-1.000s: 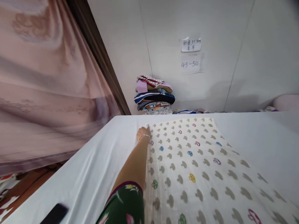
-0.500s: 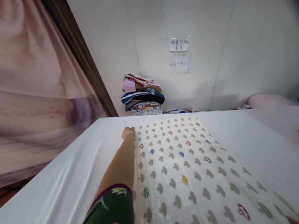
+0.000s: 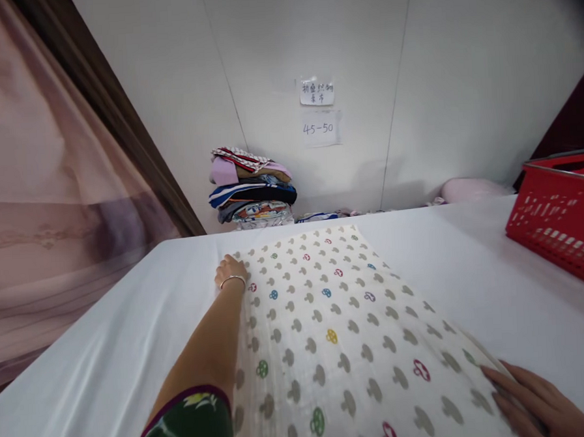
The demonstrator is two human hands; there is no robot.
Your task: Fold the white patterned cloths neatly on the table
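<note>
A cream cloth [image 3: 302,322] printed with grey mushrooms and a few coloured ones lies spread out before me. At its far left corner, my left hand [image 3: 231,272], with a bracelet at the wrist, is closed on the edge; its fingertips are partly hidden. My right hand [image 3: 539,401] rests at the near right edge of the cloth, fingers stretched out and apart, with the thumb out of sight. The cloth's near end runs below the picture.
The cloth lies on a white-covered table [image 3: 146,330]. A red plastic basket [image 3: 560,211] stands on the right. Behind the far edge is a stack of folded fabrics [image 3: 254,188] against the wall. A pink curtain [image 3: 42,212] hangs at left.
The view has turned to the right, bringing in more of the red basket. My right hand has come into view on the cloth's right edge. My left hand stays at the far corner.
</note>
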